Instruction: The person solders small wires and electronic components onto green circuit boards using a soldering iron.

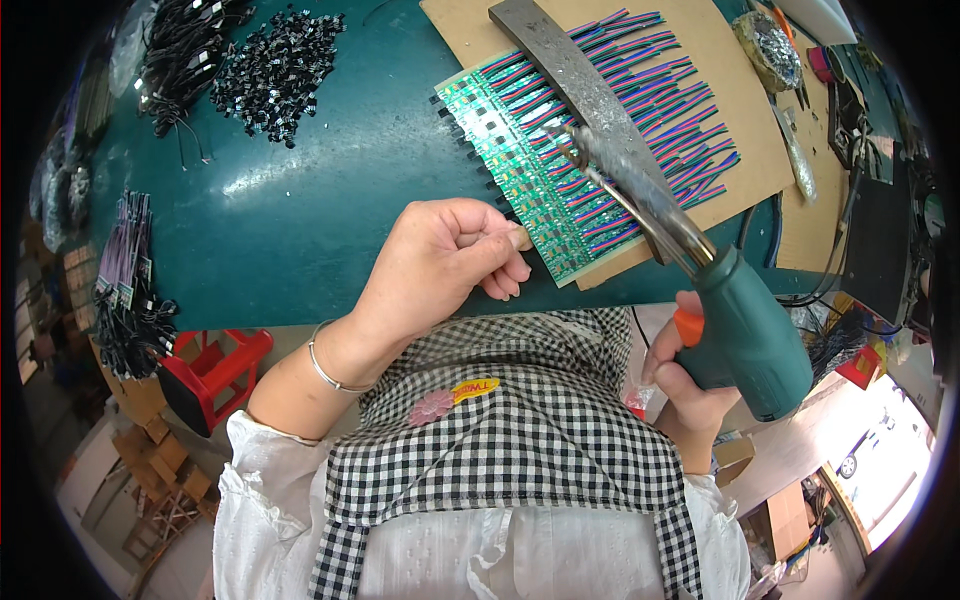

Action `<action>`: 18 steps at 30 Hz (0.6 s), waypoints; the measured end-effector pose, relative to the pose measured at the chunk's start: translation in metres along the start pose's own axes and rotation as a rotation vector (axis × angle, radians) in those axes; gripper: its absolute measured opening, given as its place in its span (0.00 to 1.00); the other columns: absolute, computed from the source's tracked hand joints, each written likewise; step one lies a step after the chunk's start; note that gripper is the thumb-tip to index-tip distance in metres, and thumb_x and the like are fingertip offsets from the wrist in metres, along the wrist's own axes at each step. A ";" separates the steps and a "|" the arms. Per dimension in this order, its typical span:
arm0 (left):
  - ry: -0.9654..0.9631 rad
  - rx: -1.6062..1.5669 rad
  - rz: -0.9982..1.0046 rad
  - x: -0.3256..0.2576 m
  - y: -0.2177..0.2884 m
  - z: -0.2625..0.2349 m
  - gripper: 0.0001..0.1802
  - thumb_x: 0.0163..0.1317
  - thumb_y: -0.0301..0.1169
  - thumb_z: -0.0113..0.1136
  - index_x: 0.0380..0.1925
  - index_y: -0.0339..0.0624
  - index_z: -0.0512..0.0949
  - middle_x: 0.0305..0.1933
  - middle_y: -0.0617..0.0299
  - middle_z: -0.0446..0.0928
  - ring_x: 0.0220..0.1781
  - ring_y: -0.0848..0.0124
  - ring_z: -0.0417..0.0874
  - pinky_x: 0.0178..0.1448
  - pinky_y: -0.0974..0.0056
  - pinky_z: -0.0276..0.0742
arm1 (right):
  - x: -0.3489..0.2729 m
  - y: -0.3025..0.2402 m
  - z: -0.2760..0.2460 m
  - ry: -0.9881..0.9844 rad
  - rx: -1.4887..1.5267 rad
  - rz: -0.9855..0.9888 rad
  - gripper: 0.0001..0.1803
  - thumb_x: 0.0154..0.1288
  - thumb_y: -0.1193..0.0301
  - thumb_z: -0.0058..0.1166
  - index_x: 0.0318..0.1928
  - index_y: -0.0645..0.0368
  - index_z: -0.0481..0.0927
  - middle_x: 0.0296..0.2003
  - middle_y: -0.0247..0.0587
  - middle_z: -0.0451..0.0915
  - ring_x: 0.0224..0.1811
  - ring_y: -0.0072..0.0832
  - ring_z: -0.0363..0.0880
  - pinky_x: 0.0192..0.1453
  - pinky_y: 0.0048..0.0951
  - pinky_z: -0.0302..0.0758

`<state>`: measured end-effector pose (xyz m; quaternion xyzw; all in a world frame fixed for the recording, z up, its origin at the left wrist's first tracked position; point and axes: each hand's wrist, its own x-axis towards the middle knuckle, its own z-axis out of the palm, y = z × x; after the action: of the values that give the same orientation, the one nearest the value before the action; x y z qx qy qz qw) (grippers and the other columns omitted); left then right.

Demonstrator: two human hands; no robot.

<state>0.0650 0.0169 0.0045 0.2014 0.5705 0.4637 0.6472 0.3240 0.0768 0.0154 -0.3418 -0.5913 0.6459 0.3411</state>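
Observation:
A green soldering gun (755,330) with an orange trigger is gripped in my right hand (690,385). Its long metal tip assembly slants up and left over the green circuit board panel (545,205). My left hand (445,250) is closed in a pinch at the panel's near left edge; what its fingertips hold, if anything, is hidden. Small black parts (459,128) stick out along the panel's left side. From the other side run bundles of coloured wires (700,130), and a heavy grey metal bar (560,62) lies across them.
Beneath the panel is a cardboard sheet (755,165) on the green table (330,220). Far left lie a pile of small black parts (280,75) and black cables (185,60). Wired pieces (125,260) hang at the left edge. A red stool (215,375) stands below.

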 end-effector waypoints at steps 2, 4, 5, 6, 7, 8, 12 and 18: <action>0.000 -0.011 -0.009 0.001 0.000 0.000 0.08 0.63 0.26 0.54 0.29 0.31 0.77 0.25 0.59 0.80 0.25 0.77 0.79 0.30 0.74 0.77 | -0.006 0.001 -0.011 0.006 -0.004 0.025 0.37 0.43 0.72 0.69 0.53 0.76 0.67 0.19 0.42 0.72 0.14 0.25 0.69 0.18 0.20 0.66; -0.004 -0.022 -0.019 0.001 0.000 -0.001 0.08 0.63 0.26 0.54 0.28 0.32 0.77 0.25 0.59 0.80 0.24 0.77 0.79 0.30 0.73 0.77 | -0.012 -0.002 -0.013 0.016 -0.009 0.050 0.37 0.43 0.71 0.69 0.53 0.76 0.67 0.17 0.41 0.71 0.13 0.25 0.68 0.16 0.20 0.65; -0.001 -0.038 -0.014 0.001 -0.001 -0.001 0.08 0.63 0.26 0.54 0.28 0.32 0.77 0.25 0.59 0.80 0.24 0.77 0.79 0.30 0.73 0.77 | -0.015 -0.003 -0.013 0.054 0.032 0.075 0.37 0.42 0.71 0.70 0.52 0.76 0.68 0.17 0.40 0.71 0.13 0.25 0.68 0.16 0.20 0.65; 0.000 -0.053 -0.009 0.001 -0.001 -0.001 0.08 0.63 0.26 0.54 0.28 0.32 0.77 0.25 0.59 0.79 0.24 0.77 0.79 0.30 0.73 0.77 | -0.018 -0.004 -0.014 0.094 0.073 0.099 0.37 0.42 0.70 0.71 0.51 0.75 0.68 0.16 0.39 0.70 0.13 0.25 0.68 0.15 0.20 0.65; -0.001 -0.054 -0.011 0.002 0.000 -0.001 0.08 0.63 0.26 0.54 0.28 0.32 0.77 0.25 0.59 0.79 0.24 0.77 0.79 0.30 0.73 0.77 | -0.021 -0.005 -0.016 0.095 0.072 0.101 0.37 0.42 0.70 0.71 0.51 0.75 0.68 0.16 0.39 0.70 0.13 0.25 0.68 0.15 0.20 0.65; 0.001 -0.056 -0.017 0.002 0.001 -0.002 0.08 0.63 0.26 0.54 0.28 0.32 0.77 0.25 0.59 0.79 0.24 0.77 0.79 0.30 0.73 0.77 | -0.024 -0.005 -0.018 0.089 0.044 0.112 0.37 0.42 0.70 0.71 0.51 0.75 0.69 0.16 0.38 0.69 0.13 0.25 0.68 0.16 0.20 0.65; -0.003 -0.061 -0.031 0.001 0.004 -0.001 0.08 0.63 0.26 0.54 0.28 0.32 0.77 0.25 0.59 0.79 0.24 0.77 0.78 0.30 0.73 0.77 | -0.029 -0.002 -0.025 0.008 0.030 0.117 0.36 0.41 0.68 0.72 0.50 0.73 0.70 0.16 0.36 0.69 0.13 0.25 0.68 0.17 0.20 0.66; -0.006 -0.039 -0.027 0.002 0.003 -0.002 0.08 0.64 0.27 0.54 0.27 0.34 0.76 0.24 0.58 0.79 0.23 0.76 0.79 0.29 0.73 0.77 | -0.034 0.000 -0.027 0.014 -0.036 0.150 0.36 0.41 0.66 0.73 0.49 0.72 0.72 0.15 0.37 0.69 0.13 0.25 0.68 0.18 0.20 0.65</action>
<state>0.0621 0.0198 0.0056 0.1823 0.5619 0.4654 0.6592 0.3648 0.0628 0.0146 -0.3956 -0.5731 0.6566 0.2897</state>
